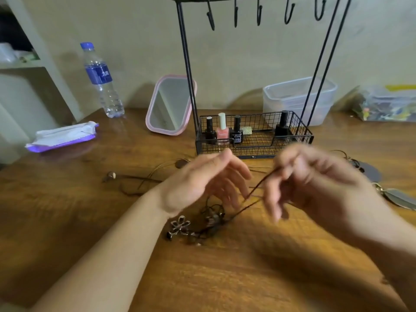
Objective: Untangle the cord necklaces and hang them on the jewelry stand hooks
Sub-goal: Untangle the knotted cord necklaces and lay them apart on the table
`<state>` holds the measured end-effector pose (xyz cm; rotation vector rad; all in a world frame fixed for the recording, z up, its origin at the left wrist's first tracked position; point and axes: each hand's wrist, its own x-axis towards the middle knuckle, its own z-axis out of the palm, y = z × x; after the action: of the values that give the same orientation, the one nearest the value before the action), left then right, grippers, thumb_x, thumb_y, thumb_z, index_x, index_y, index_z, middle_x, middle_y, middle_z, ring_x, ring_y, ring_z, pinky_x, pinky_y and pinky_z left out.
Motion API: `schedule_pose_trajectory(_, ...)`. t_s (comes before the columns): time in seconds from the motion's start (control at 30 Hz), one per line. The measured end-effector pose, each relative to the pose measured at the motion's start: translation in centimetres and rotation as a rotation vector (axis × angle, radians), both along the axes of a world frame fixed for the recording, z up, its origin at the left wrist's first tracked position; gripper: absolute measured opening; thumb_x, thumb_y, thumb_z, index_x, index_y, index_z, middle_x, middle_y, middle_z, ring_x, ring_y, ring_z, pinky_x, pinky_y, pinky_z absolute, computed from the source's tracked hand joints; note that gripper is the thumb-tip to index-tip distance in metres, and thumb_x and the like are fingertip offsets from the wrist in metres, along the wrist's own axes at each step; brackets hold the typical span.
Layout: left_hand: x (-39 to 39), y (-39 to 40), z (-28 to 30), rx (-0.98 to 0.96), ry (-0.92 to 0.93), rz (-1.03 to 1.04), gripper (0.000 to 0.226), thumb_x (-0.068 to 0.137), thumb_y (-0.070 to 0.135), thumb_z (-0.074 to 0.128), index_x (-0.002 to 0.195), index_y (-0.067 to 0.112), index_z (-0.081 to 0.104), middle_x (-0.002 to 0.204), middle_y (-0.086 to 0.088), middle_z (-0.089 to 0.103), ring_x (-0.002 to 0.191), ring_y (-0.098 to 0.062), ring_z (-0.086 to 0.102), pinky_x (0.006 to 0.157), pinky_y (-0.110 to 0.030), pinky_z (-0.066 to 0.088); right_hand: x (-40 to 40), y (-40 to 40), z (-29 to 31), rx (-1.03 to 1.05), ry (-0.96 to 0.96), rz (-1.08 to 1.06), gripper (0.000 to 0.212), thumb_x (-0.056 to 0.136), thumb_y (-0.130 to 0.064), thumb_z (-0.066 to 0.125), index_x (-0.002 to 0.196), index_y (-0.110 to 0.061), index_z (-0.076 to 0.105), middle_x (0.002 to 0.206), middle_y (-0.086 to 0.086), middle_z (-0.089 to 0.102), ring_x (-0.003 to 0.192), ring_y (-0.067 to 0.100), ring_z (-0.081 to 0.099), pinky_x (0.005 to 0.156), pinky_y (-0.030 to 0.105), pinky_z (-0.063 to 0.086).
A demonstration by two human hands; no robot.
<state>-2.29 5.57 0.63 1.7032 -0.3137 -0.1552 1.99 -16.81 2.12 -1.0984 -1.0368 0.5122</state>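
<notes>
Both hands work above the middle of the wooden table (225,278), in front of the jewelry stand (254,136). The right hand (315,176), blurred, has its fingers curled and pinches a thin dark cord (258,184) near its upper end; the cord runs down and to the left from the pinch to a tangle of cord necklaces (211,219) lying on the table between the two forearms. The left hand (202,183) hovers just above that tangle with its fingers relaxed and spread, grasping nothing, its fingertips close to the taut cord. A flower-shaped metal pendant (179,225) lies at the left edge of the tangle, just beside the left wrist. More cords with a bead (111,175) trail across the table to the left of the hands, and flat oval pendants (398,198) lie near the table's right edge. The stand sits toward the back of the table; its hooks (261,12) along the top bar hang bare, and its wire basket base holds nail polish bottles (222,131). Behind the stand, a pink-framed mirror (171,104) leans at the left and a clear plastic container (297,100) sits at the right. A water bottle (101,79) stands at the back left corner, with a pack of wipes (63,136) near the left edge.
</notes>
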Motion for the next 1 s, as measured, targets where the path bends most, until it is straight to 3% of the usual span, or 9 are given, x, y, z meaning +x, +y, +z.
schedule_pose_trajectory(0.1, -0.4, -1.7, -0.4, 0.095, 0.093, -0.187, 0.057, 0.095, 0.045, 0.038, 0.115, -0.004, 0.059, 0.098, -0.015, 0.067, 0.089, -0.026, 0.063, 0.081, -0.034, 0.05, 2.6, -1.7, 1.3, 0.272, 0.28, -0.125, 0.027, 0.097, -0.019, 0.031, 0.082, -0.017, 0.053, 0.065, 0.002, 0.06, 0.054, 0.018, 0.055, 0.053, 0.024, 0.045)
schedule_pose_trajectory(0.27, -0.3, -2.5, -0.4, 0.337, 0.051, -0.198, 0.014, 0.096, 0.013, 0.061, 0.106, 0.007, 0.068, 0.073, -0.002, 0.061, 0.064, -0.011, 0.052, 0.064, -0.021, 0.045, 5.8, -4.0, 1.4, 0.367, 0.407, -0.279, 0.018, 0.096, -0.025, 0.036, 0.083, -0.023, 0.048, 0.062, -0.01, 0.05, 0.055, 0.011, 0.048, 0.058, 0.022, 0.044)
schedule_pose_trajectory(0.5, -0.5, -0.7, 0.7, 0.377, -0.039, -0.079, 0.022, 0.09, 0.035, 0.062, 0.083, 0.018, 0.074, 0.072, -0.008, 0.064, 0.066, -0.014, 0.052, 0.064, -0.026, 0.042, 6.6, -5.4, 1.8, 0.421, 0.54, -0.45, 0.029, 0.099, -0.025, 0.034, 0.077, -0.026, 0.053, 0.053, -0.008, 0.025, 0.05, 0.012, 0.033, 0.056, 0.022, 0.041)
schedule_pose_trajectory(0.6, -0.7, 0.1, 1.2, 0.379, -0.095, -0.086, 0.028, 0.087, 0.036, 0.061, 0.069, 0.019, 0.073, 0.063, 0.001, 0.063, 0.062, -0.006, 0.054, 0.065, -0.021, 0.043, 6.5, -5.8, 2.1, 0.389, 0.465, -0.37, 0.022, 0.095, -0.025, 0.037, 0.079, -0.025, 0.052, 0.051, -0.009, 0.024, 0.053, 0.013, 0.027, 0.059, 0.023, 0.039)
schedule_pose_trajectory(0.7, -0.9, -0.7, 0.9, 0.392, -0.209, -0.068, 0.027, 0.088, 0.031, 0.062, 0.063, 0.022, 0.068, 0.062, 0.004, 0.061, 0.061, -0.01, 0.056, 0.063, -0.025, 0.044, 5.6, -4.9, 2.1, 0.271, 0.315, -0.309, 0.015, 0.09, -0.023, 0.04, 0.08, -0.019, 0.051, 0.049, -0.009, 0.034, 0.052, 0.013, 0.037, 0.057, 0.024, 0.042)
schedule_pose_trajectory(0.77, -0.9, -1.8, 0.4, 0.46, -0.366, 0.025, 0.026, 0.087, 0.031, 0.063, 0.069, 0.013, 0.07, 0.073, 0.0, 0.066, 0.072, -0.017, 0.063, 0.069, -0.037, 0.049, 4.7, -3.9, 2.0, 0.202, 0.259, -0.297, 0.017, 0.091, -0.021, 0.04, 0.08, -0.017, 0.053, 0.05, -0.007, 0.037, 0.054, 0.018, 0.042, 0.055, 0.025, 0.044)
schedule_pose_trajectory(0.83, -0.8, -2.9, -0.1, 0.545, -0.514, 0.162, 0.027, 0.086, 0.038, 0.062, 0.089, 0.014, 0.074, 0.094, 0.004, 0.071, 0.097, -0.019, 0.064, 0.085, -0.04, 0.049, 3.7, -2.9, 1.9, 0.156, 0.266, -0.289, 0.022, 0.095, -0.019, 0.037, 0.08, -0.015, 0.053, 0.05, -0.006, 0.04, 0.056, 0.019, 0.042, 0.054, 0.026, 0.045)
schedule_pose_trajectory(0.9, -0.9, -4.2, -0.3, 0.487, -0.462, 0.174, 0.038, 0.085, 0.042, 0.061, 0.114, 0.019, 0.069, 0.115, 0.01, 0.069, 0.118, -0.015, 0.059, 0.098, -0.029, 0.045, 2.9, -2.1, 1.8, 0.159, 0.324, -0.222, 0.025, 0.097, -0.017, 0.033, 0.08, -0.014, 0.051, 0.052, -0.003, 0.042, 0.055, 0.02, 0.041, 0.054, 0.028, 0.047)
schedule_pose_trajectory(1.0, -1.0, -5.7, -0.9, 0.359, -0.304, 0.094, 0.03, 0.088, 0.028, 0.069, 0.118, 0.021, 0.066, 0.111, 0.013, 0.071, 0.111, -0.006, 0.063, 0.093, -0.015, 0.045, 2.4, -1.7, 1.9, 0.21, 0.393, -0.098, 0.025, 0.098, -0.019, 0.03, 0.082, -0.015, 0.049, 0.055, -0.002, 0.046, 0.056, 0.021, 0.047, 0.058, 0.032, 0.048)
